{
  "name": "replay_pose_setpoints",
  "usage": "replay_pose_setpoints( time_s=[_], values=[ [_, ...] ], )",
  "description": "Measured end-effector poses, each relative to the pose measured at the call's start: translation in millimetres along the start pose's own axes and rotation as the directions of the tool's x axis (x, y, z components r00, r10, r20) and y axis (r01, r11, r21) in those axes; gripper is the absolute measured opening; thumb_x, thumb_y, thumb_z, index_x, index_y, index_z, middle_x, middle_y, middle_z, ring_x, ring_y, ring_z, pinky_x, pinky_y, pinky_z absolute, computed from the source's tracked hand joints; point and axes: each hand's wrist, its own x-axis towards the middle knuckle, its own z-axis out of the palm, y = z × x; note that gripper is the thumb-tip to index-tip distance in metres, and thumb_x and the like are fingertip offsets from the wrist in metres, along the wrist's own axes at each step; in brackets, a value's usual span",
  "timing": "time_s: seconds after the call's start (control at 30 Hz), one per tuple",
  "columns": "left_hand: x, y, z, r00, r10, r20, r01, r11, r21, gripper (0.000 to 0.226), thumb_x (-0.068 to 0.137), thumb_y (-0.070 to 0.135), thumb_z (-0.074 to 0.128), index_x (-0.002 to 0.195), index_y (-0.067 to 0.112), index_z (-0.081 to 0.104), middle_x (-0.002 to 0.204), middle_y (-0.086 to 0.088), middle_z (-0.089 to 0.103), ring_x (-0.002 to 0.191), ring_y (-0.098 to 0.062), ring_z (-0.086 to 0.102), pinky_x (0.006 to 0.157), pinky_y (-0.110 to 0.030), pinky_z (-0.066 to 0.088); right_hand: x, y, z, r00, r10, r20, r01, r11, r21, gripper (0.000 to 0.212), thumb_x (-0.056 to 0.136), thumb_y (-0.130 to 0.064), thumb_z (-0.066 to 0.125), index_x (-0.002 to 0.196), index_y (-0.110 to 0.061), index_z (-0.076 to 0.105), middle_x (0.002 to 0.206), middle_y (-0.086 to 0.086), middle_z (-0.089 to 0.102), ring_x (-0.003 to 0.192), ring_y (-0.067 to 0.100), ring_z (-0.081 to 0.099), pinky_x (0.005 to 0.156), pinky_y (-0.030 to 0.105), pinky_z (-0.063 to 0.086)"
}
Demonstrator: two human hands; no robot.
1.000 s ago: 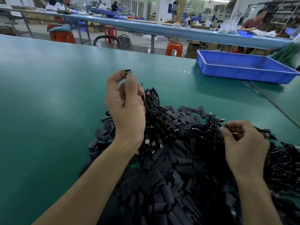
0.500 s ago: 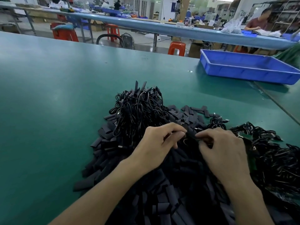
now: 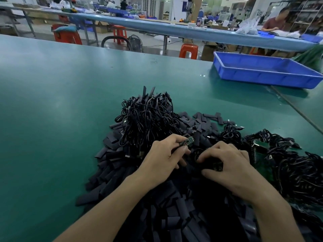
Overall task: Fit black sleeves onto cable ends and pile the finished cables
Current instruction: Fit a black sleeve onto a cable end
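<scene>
Two bare hands work over a heap of black sleeves (image 3: 157, 215) on a green surface (image 3: 52, 119). The left hand (image 3: 164, 159) pinches a cable end (image 3: 240, 142) that carries a small green board. The right hand (image 3: 229, 165) has its fingers curled round a black piece (image 3: 217, 166). Coiled cables (image 3: 148, 119) lie just behind, and a blue tray (image 3: 262, 74) stands further back.

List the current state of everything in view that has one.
Left hand: pinches the bare green circuit-board cable end, unsleeved.
Right hand: fingers curled round a small dark piece; kind unclear.
Flat black sleeves: loose, heaped on the green table.
Coiled black cables: piled behind the sleeves.
Blue plastic tray: upright, nothing visible inside.
</scene>
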Motion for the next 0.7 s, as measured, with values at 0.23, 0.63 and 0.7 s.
replay_pose_setpoints(
  time_s=[0.23,0.63,0.7],
  values=[
    [-2,-4,2,0.993,0.015,-0.119,-0.032,0.989,-0.147,0.030,0.101,0.024,0.055,0.116,0.049,0.057,0.094,0.012,0.073,0.065,-0.015,0.073,0.056,-0.020,0.054,3,-6,10,1.000,0.023,-0.001,-0.023,0.983,-0.183,0.047,0.092,-0.013,0.054,0.103,-0.057,0.065,0.099,-0.027,0.041,0.105,0.001,0.030,0.095,0.032,0.016],
    [0,-12,3,0.990,-0.025,-0.138,-0.001,0.981,-0.192,0.030,0.099,0.023,0.060,0.128,0.032,0.064,0.089,0.008,0.075,0.063,-0.016,0.073,0.055,-0.020,0.055,5,-1,12,0.994,0.086,0.072,-0.076,0.989,-0.128,0.013,0.081,-0.058,0.068,0.077,-0.055,0.057,0.099,-0.027,0.042,0.100,0.001,0.029,0.087,0.032,0.015],
    [0,-13,3,0.989,-0.039,-0.140,0.014,0.984,-0.177,0.033,0.099,0.021,0.062,0.132,0.022,0.063,0.090,0.010,0.075,0.065,-0.015,0.073,0.056,-0.019,0.055,4,0,10,0.995,0.079,0.056,-0.073,0.992,-0.101,0.016,0.081,-0.055,0.072,0.074,-0.052,0.057,0.101,-0.026,0.045,0.103,0.001,0.032,0.088,0.033,0.016]
  ],
)
